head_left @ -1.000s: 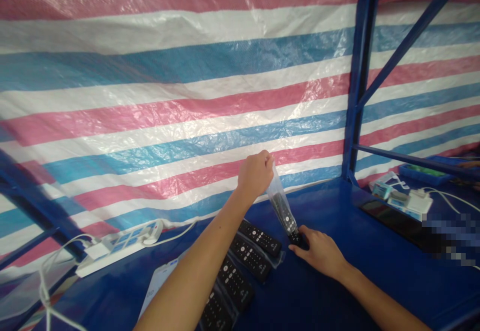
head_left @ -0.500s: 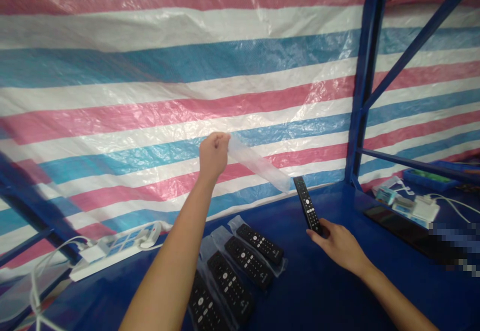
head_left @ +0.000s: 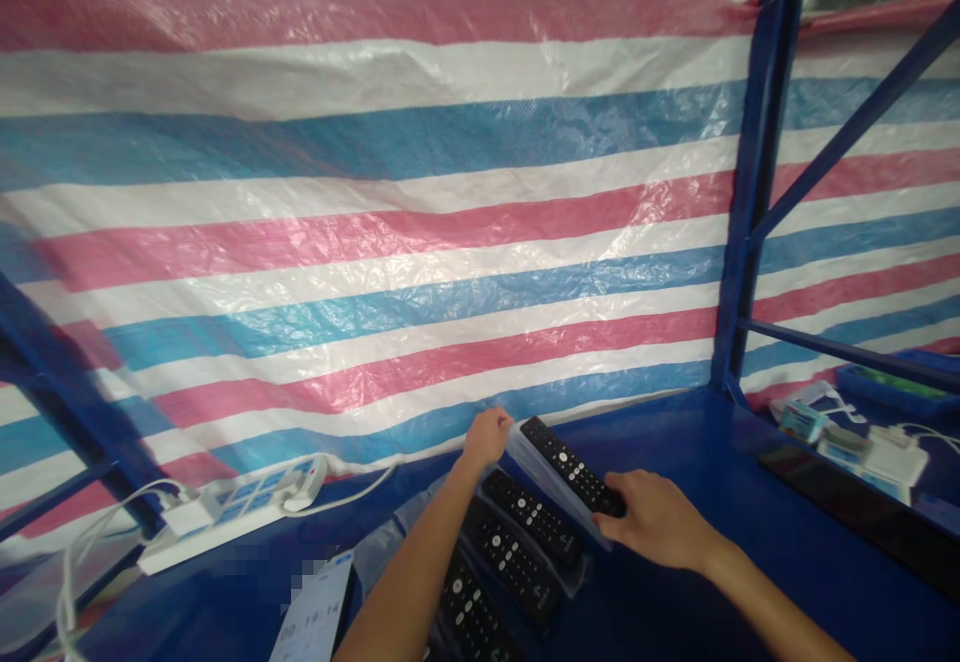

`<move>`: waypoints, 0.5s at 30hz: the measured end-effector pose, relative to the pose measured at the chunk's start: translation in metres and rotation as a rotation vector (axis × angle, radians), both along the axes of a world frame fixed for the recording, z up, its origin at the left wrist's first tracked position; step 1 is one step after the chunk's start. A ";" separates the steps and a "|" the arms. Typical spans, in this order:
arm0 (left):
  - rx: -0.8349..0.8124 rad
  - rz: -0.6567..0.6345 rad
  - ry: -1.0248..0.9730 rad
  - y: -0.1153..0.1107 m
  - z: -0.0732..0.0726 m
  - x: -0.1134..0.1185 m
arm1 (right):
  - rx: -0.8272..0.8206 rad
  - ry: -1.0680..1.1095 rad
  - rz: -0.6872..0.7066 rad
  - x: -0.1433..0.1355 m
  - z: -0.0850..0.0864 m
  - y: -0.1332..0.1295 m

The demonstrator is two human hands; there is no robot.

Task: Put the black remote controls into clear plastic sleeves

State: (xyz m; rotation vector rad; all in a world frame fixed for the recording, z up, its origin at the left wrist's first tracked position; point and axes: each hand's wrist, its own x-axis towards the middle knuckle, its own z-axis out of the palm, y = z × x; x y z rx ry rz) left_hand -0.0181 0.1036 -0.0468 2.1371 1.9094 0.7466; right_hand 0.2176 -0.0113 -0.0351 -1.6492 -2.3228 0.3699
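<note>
My left hand [head_left: 489, 436] pinches the far end of a clear plastic sleeve [head_left: 541, 474], low over the blue table. In my right hand [head_left: 651, 514] is a black remote control [head_left: 568, 462], gripped at its near end. This remote lies along the sleeve, over or against it; whether any of it is inside I cannot tell. Just left of it, several more black remotes [head_left: 531, 514] rest side by side on clear sleeves, partly hidden by my left forearm.
A white power strip [head_left: 232, 512] with plugs and cables lies at the left. Near it is a phone [head_left: 313, 610] showing a timer. Right, a dark flat device [head_left: 862, 507] and white adapters [head_left: 889, 457] sit by a blue post [head_left: 757, 182]. Behind hangs a striped tarp [head_left: 390, 242].
My left hand has come down and right, lowering the sleeve to the table. My right hand has brought the remote left to the sleeve. The phone has come into sight.
</note>
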 end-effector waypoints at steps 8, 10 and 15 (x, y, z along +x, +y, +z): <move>0.013 0.093 0.245 -0.032 0.002 0.012 | 0.001 -0.075 -0.061 -0.010 -0.025 -0.001; 0.025 0.073 0.288 -0.047 0.008 0.019 | 0.035 -0.033 -0.080 -0.006 -0.030 -0.001; 0.009 -0.046 0.336 -0.105 0.013 0.044 | 0.138 0.077 -0.143 0.002 -0.035 0.001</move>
